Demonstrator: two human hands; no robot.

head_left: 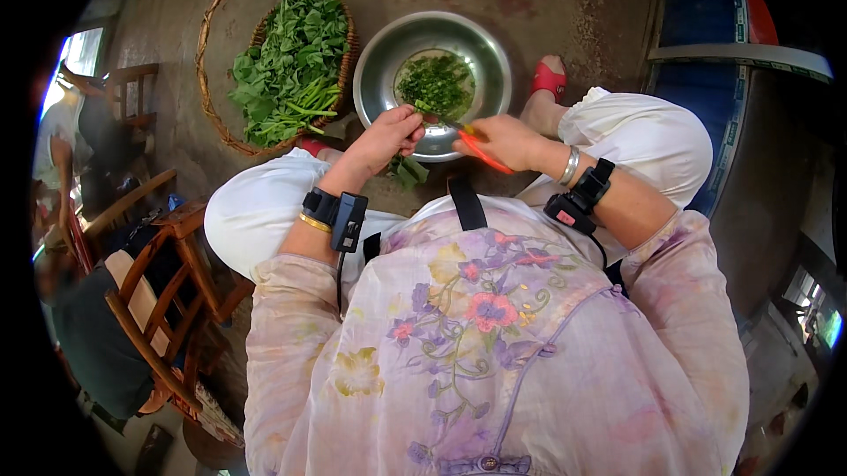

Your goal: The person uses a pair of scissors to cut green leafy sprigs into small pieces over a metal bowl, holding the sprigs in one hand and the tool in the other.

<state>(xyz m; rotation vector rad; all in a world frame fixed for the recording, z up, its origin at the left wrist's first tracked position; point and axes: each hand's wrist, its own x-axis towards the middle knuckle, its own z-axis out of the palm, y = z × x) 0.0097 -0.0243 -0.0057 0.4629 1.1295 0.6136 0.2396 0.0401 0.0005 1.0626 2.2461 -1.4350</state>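
My left hand (385, 138) grips a small bunch of green stems (408, 171) over the near rim of a steel bowl (374, 66); their leafy ends hang below the hand. My right hand (503, 141) is closed on an orange-handled cutting tool (483, 155), its tip meeting the stems between the two hands. Chopped greens (434, 84) lie in water at the bottom of the bowl. Both wrists carry black strapped devices and bangles. My knees in white trousers flank the bowl.
A woven basket (214, 44) heaped with leafy greens (291, 66) stands left of the bowl on the concrete floor. Wooden chairs (163, 286) stand at my left, with another person seated beyond them. A blue and white structure (706, 26) is at the right.
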